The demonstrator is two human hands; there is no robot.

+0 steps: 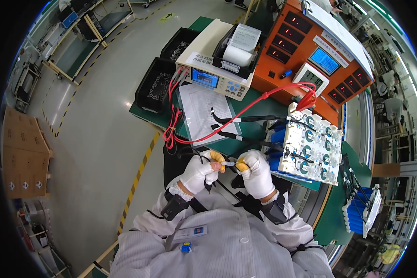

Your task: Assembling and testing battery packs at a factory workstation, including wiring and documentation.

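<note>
My left hand (200, 174), in a white glove with yellow-covered fingertips, pinches one end of a small white cable connector (228, 163). From the other side the fingers of my right hand (256, 175), gloved the same way, close on its opposite end. A thin black cable (194, 155) runs by my left hand. Beyond my right hand, at the table edge, stands a battery pack (310, 150) with blue cells and a white top frame. Black sleeved leads (257, 118) reach from it across the table to the left.
A cream tester (227, 90) with red test leads (208, 137) stands at the back beside an orange instrument box (282, 69). Black bins (154, 88) of small parts and a paper sheet (204, 109) lie left. Another blue-celled pack (360, 211) sits at the right.
</note>
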